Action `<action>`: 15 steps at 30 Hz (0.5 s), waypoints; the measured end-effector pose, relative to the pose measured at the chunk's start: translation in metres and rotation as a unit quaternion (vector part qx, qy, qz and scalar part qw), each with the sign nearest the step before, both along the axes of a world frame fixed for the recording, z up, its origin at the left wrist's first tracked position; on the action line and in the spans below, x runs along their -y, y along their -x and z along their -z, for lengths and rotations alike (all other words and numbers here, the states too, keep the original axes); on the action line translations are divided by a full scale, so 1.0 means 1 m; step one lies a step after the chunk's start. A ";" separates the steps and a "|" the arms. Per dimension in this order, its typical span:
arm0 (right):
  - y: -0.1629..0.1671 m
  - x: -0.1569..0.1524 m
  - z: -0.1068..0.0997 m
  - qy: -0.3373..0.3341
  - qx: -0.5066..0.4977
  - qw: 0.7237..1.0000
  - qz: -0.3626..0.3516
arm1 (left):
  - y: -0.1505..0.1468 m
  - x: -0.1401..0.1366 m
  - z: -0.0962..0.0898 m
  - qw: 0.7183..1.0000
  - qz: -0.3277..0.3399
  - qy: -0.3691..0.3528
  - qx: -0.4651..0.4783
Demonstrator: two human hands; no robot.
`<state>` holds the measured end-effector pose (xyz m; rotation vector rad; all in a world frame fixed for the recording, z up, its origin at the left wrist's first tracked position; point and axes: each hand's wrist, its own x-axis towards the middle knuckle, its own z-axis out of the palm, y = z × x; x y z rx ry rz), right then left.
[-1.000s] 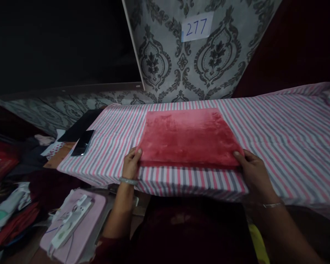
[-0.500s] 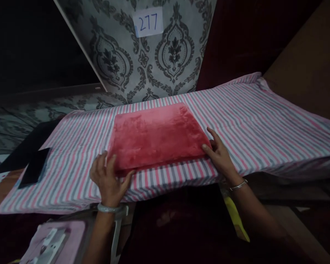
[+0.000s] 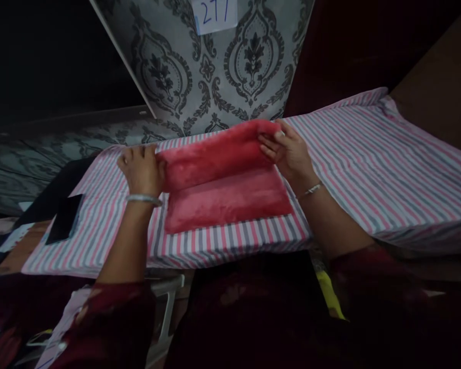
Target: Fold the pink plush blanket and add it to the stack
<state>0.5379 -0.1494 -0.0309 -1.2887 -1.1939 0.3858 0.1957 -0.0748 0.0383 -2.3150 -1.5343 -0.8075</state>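
Observation:
A red plush cloth (image 3: pixel 230 202) lies on the striped sheet (image 3: pixel 349 169) in front of me, its near part flat and its far part raised in a fold. My left hand (image 3: pixel 141 168) grips the fold's left end, with the fingertips partly hidden behind it. At the upper right corner, my right hand (image 3: pixel 289 152) pinches the cloth between thumb and fingers. A crease runs across the cloth between the lifted part and the flat part.
A dark phone (image 3: pixel 65 219) rests on the sheet at the left. Patterned wallpaper with a paper marked 277 (image 3: pixel 215 15) stands behind the table. A large dark screen (image 3: pixel 54 56) is at the upper left. A yellow item (image 3: pixel 330 294) shows below the table edge.
Both hands have moved from the cloth's near corners to its far side. The far part of the cloth is now lifted and folded toward me. The view has shifted slightly.

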 end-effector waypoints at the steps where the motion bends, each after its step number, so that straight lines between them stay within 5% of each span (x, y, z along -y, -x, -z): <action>1: 0.004 -0.011 0.001 0.006 0.074 0.997 0.013 | -0.013 -0.006 -0.004 1.000 0.002 -0.024 0.015; 3: 0.013 -0.023 0.008 0.043 0.224 0.973 0.042 | -0.034 -0.016 0.001 0.998 0.057 -0.024 0.003; 5: 0.022 -0.025 0.023 0.101 0.332 0.936 0.065 | -0.047 -0.028 0.020 0.990 0.119 0.061 -0.044; 8: 0.028 -0.021 0.045 0.150 0.385 0.907 0.084 | -0.052 -0.048 0.057 0.973 0.140 0.168 -0.067; 11: 0.023 -0.021 0.052 0.145 0.373 0.913 0.076 | -0.047 -0.063 0.077 0.974 0.148 0.160 -0.056; 15: -0.004 -0.011 0.040 0.125 0.287 0.950 -0.006 | -0.032 -0.067 0.064 0.975 0.171 0.143 -0.007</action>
